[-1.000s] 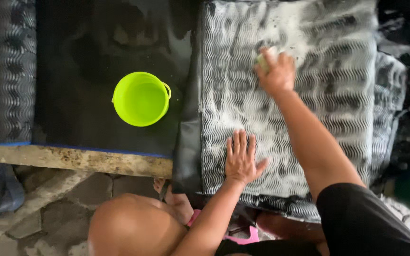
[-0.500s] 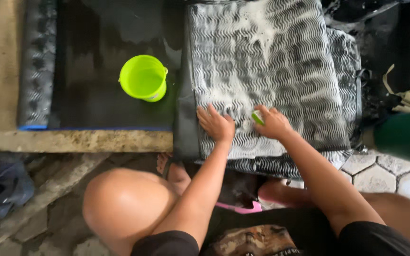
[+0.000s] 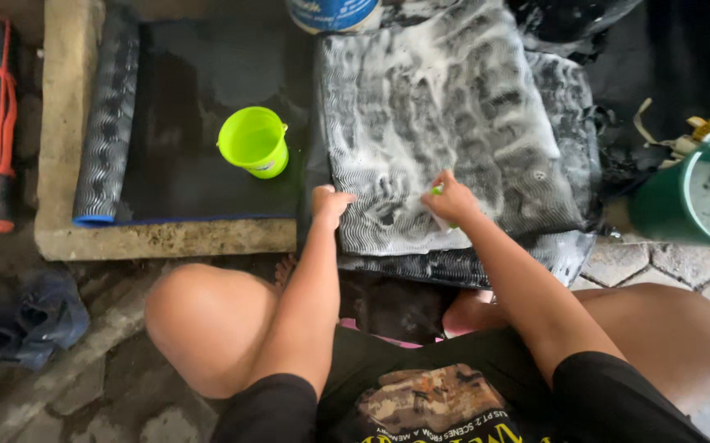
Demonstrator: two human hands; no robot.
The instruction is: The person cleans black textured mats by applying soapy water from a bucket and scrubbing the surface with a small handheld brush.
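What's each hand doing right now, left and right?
Left hand: curled shut on the soapy mat's left edge.
Right hand: closed on a green sponge, pressed to the mat.

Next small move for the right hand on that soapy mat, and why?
Probably push the right hand with its green scrubber up the soapy mat. It sits at the mat's near edge, foam lies mostly farther up, and the left hand grips the left edge to steady it.

an outdoor home wash spot — paving stones, concrete slab, green bucket.
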